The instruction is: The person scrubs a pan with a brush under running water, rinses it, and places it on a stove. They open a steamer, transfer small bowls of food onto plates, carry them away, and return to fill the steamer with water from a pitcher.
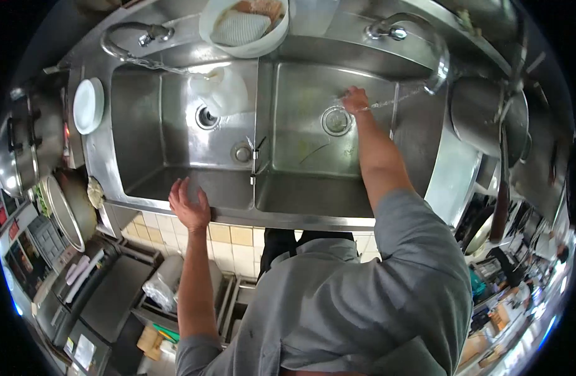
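Observation:
My right hand (pixel 355 100) reaches down into the right basin (pixel 306 81), close beside its drain strainer (pixel 336 121). Its fingers look curled in; whether something small is in them I cannot make out. A thin stream from the right faucet (pixel 439 69) runs toward that hand. At the front rim of the left basin (pixel 137 119), my left hand (pixel 190 205) has its fingers spread and holds nothing. In the left basin, a translucent white plastic item (pixel 222 91) lies near the open drain (pixel 206 117), with water from the left faucet (pixel 115 47) reaching it.
A white tub (pixel 206 25) with a ribbed pale item inside stands behind the divider. White dishes (pixel 85 106) sit on the left ledge. A large metal pot (pixel 482 116) stands to the right. Another pan (pixel 68 213) leans at the lower left.

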Action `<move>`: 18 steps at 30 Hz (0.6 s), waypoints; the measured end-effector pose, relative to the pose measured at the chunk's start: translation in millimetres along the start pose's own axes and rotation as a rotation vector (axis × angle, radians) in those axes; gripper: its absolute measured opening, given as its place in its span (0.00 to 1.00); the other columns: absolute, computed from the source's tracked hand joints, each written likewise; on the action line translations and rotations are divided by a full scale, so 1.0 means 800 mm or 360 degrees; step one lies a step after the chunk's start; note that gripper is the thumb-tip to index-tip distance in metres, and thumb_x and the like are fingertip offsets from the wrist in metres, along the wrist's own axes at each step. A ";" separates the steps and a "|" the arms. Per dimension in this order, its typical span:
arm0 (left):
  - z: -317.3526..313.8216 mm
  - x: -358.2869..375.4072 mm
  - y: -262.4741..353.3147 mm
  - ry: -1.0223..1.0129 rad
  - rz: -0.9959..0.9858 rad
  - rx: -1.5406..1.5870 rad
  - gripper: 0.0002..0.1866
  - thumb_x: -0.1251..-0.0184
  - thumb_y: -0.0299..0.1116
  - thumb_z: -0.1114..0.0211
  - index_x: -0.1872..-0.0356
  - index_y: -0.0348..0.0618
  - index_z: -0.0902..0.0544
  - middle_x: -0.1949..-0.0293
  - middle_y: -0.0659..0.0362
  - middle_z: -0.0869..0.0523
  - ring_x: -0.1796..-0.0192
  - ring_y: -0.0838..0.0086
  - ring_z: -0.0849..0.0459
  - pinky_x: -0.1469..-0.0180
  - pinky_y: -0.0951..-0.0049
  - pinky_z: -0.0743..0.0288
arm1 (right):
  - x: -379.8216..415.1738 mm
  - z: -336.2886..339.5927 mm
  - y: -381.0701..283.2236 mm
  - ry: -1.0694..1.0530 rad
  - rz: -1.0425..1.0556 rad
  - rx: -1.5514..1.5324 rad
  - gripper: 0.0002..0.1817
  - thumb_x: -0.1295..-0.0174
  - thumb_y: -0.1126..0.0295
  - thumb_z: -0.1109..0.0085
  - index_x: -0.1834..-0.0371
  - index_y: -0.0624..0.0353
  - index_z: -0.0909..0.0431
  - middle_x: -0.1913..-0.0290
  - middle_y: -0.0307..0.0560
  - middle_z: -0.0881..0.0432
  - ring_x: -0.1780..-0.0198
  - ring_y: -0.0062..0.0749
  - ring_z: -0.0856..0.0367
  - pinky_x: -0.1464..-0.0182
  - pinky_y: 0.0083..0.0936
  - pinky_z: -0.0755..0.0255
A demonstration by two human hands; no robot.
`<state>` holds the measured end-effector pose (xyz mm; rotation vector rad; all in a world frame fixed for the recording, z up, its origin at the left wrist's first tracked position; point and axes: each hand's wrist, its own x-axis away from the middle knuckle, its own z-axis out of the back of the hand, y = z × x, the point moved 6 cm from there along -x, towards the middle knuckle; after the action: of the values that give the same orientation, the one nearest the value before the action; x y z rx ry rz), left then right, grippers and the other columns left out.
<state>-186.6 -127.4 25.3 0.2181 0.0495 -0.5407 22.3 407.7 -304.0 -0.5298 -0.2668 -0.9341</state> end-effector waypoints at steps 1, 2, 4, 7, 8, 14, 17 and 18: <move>-0.003 -0.001 -0.003 -0.0032 0.0008 -0.0014 0.22 0.42 0.35 0.33 0.44 0.49 0.21 0.41 0.52 0.23 0.38 0.53 0.26 0.35 0.52 0.37 | -0.001 0.002 -0.020 0.0146 0.0107 0.0026 0.17 0.42 0.67 0.43 0.51 0.61 0.21 0.50 0.56 0.20 0.44 0.54 0.22 0.38 0.44 0.28; -0.008 -0.001 -0.004 -0.0055 0.0038 -0.0021 0.22 0.42 0.35 0.33 0.44 0.49 0.21 0.41 0.52 0.23 0.38 0.53 0.26 0.35 0.52 0.37 | 0.000 0.000 -0.029 0.0111 0.0118 0.0040 0.17 0.42 0.67 0.43 0.51 0.61 0.21 0.50 0.56 0.20 0.44 0.54 0.22 0.38 0.44 0.28; -0.010 -0.002 -0.004 -0.0079 0.0045 -0.0066 0.23 0.43 0.36 0.33 0.43 0.49 0.22 0.41 0.52 0.24 0.38 0.53 0.26 0.35 0.51 0.38 | 0.032 0.024 -0.069 -0.0098 0.0182 0.0199 0.13 0.43 0.70 0.44 0.55 0.59 0.22 0.50 0.57 0.21 0.44 0.54 0.24 0.39 0.45 0.28; -0.011 -0.005 -0.006 -0.0092 0.0047 -0.0103 0.24 0.43 0.37 0.33 0.43 0.49 0.22 0.41 0.52 0.24 0.39 0.53 0.26 0.35 0.51 0.38 | 0.042 -0.009 -0.054 0.0091 0.0221 0.0034 0.12 0.44 0.73 0.45 0.57 0.60 0.23 0.51 0.58 0.21 0.42 0.54 0.26 0.39 0.45 0.29; -0.012 -0.004 -0.008 -0.0095 0.0050 -0.0103 0.24 0.43 0.37 0.33 0.43 0.48 0.22 0.41 0.51 0.24 0.39 0.53 0.26 0.36 0.51 0.38 | 0.053 -0.014 -0.054 0.0086 0.0195 0.0047 0.12 0.45 0.73 0.45 0.56 0.60 0.23 0.52 0.58 0.20 0.43 0.54 0.25 0.40 0.45 0.29; -0.008 -0.004 -0.017 -0.0041 0.0067 -0.0058 0.24 0.44 0.36 0.33 0.44 0.48 0.22 0.41 0.51 0.24 0.39 0.52 0.26 0.36 0.51 0.37 | 0.110 -0.090 -0.025 -0.0258 -0.0105 0.0233 0.12 0.42 0.72 0.43 0.55 0.62 0.20 0.54 0.60 0.16 0.49 0.54 0.18 0.45 0.39 0.23; -0.007 -0.005 -0.016 -0.0048 0.0081 -0.0076 0.24 0.44 0.36 0.32 0.44 0.48 0.22 0.40 0.52 0.24 0.39 0.51 0.27 0.36 0.51 0.37 | 0.110 -0.094 -0.048 -0.0370 0.0103 0.0785 0.10 0.40 0.70 0.43 0.58 0.61 0.17 0.54 0.59 0.15 0.50 0.51 0.15 0.47 0.37 0.21; -0.008 -0.005 -0.015 -0.0057 0.0083 -0.0078 0.24 0.45 0.36 0.32 0.44 0.49 0.22 0.40 0.52 0.24 0.39 0.51 0.27 0.36 0.52 0.37 | 0.104 -0.099 -0.050 -0.0368 0.0116 0.0785 0.10 0.40 0.70 0.43 0.58 0.61 0.17 0.54 0.59 0.15 0.50 0.51 0.15 0.47 0.37 0.21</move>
<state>-196.2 -134.4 17.3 0.1614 0.0225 -0.4909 37.1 288.1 -321.3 -0.1873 -0.6623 -0.7016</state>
